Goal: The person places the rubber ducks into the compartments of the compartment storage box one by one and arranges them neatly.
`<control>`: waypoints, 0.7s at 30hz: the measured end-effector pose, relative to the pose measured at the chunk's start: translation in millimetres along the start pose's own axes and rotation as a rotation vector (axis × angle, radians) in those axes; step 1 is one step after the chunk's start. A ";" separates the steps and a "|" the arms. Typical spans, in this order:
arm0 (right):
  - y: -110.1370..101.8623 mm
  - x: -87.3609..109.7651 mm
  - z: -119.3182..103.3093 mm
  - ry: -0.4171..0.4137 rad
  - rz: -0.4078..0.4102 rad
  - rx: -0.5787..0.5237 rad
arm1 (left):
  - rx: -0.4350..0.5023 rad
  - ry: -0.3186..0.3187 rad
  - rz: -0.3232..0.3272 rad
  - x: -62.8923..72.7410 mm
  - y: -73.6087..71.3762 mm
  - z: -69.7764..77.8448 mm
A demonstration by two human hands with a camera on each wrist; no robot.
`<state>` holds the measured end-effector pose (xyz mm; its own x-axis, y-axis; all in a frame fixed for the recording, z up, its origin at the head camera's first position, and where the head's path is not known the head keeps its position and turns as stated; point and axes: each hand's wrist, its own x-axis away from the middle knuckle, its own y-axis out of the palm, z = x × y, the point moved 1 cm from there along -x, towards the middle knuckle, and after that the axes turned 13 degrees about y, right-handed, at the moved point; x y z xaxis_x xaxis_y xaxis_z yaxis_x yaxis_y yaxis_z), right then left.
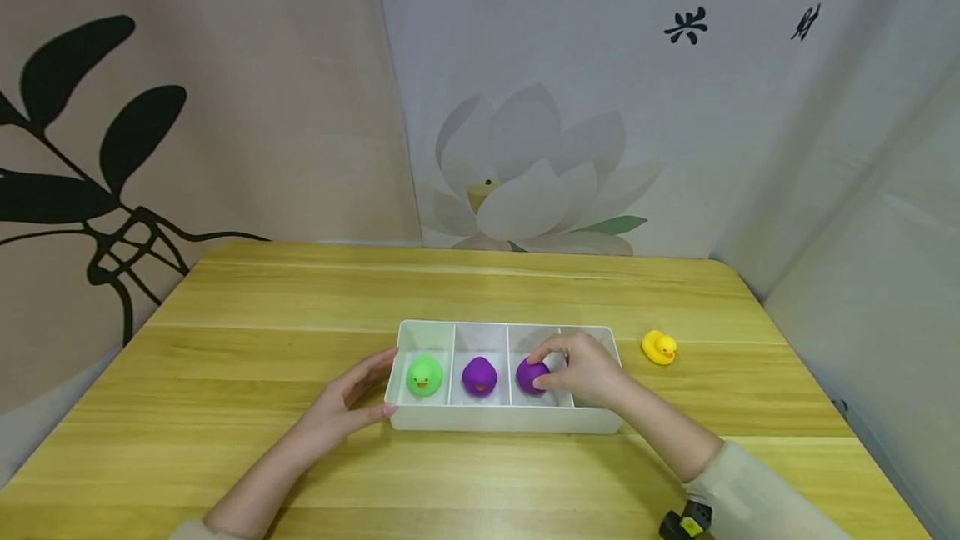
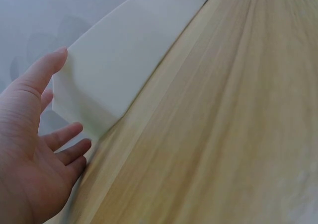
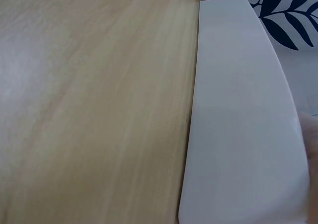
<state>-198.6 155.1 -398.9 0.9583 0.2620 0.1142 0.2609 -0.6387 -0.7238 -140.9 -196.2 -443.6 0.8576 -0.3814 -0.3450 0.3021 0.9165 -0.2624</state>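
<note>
A white divided tray (image 1: 502, 419) stands on the table, its compartments in a row. A green rubber duck (image 1: 424, 375) sits in the leftmost compartment and a purple rubber duck (image 1: 479, 377) in the one beside it. In the third compartment, my right hand (image 1: 585, 369) pinches another purple rubber duck (image 1: 529, 375) between thumb and fingers; part of this duck is hidden. My left hand (image 1: 345, 407) touches the tray's left end with thumb and fingertips, fingers loosely spread in the left wrist view. The right wrist view shows mostly the tray's outer wall (image 3: 238, 110).
A yellow rubber duck (image 1: 659, 347) is on the wooden table (image 1: 300, 290), to the right of the tray. My right forearm crosses over the tray's right end, partly covering the last compartment. Printed curtains (image 1: 300, 107) hang behind the table.
</note>
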 end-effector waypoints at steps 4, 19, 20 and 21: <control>0.2 0.3 0.5 -0.007 0.002 0.003 | 0.006 0.000 0.002 0.5 0.4 0.1; -26.3 17.5 2.0 -0.029 0.133 -0.048 | -0.008 -0.007 0.007 0.1 1.1 0.6; -28.7 19.1 3.3 -0.035 0.141 -0.060 | -0.010 -0.006 0.005 0.0 1.1 0.5; -31.1 20.8 4.9 -0.043 0.148 -0.074 | -0.008 -0.010 0.007 -0.1 1.1 0.5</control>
<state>-187.3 183.9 -377.4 0.9814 0.1906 -0.0207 0.1263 -0.7237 -0.6785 -140.4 -195.1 -443.4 0.8640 -0.3733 -0.3380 0.2923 0.9183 -0.2671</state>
